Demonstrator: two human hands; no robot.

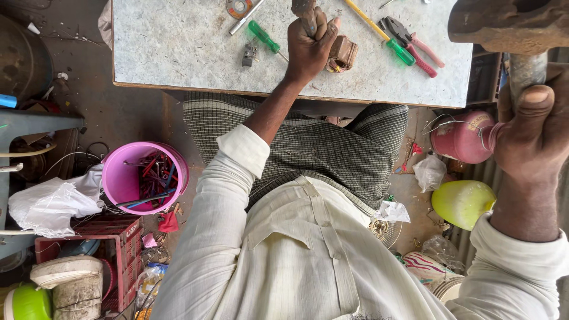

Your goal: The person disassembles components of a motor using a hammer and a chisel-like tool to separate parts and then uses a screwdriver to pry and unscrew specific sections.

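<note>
Left hand clenched around a dark upright tool, fingers fully wrapped, thumb pressed along the shaft; tool's top cut off by the frame edge, so kind not certain. Just beside that fist, touching or nearly touching on its right, a small brown wound coil block resting on the counter. Right hand closed tight on the handle of a hammer, raised close to the camera at the right, thumb laid flat along the handle, rusty head high above the counter's right corner.

Near the left fist on the counter: a green-handled screwdriver lying aslant to its left, a small dark metal part just below that, a round tape roll and a grey metal rod at the top edge. To the right of the coil block, a yellow-shafted screwdriver with green grip and red-handled pliers, close together.

Below the counter, checked cloth over the lap and a pale shirt. On the floor at left, a pink bucket holding assorted tools, a red crate, crumpled white plastic. At right, a pink motor-like housing and a yellow-green round object.
</note>
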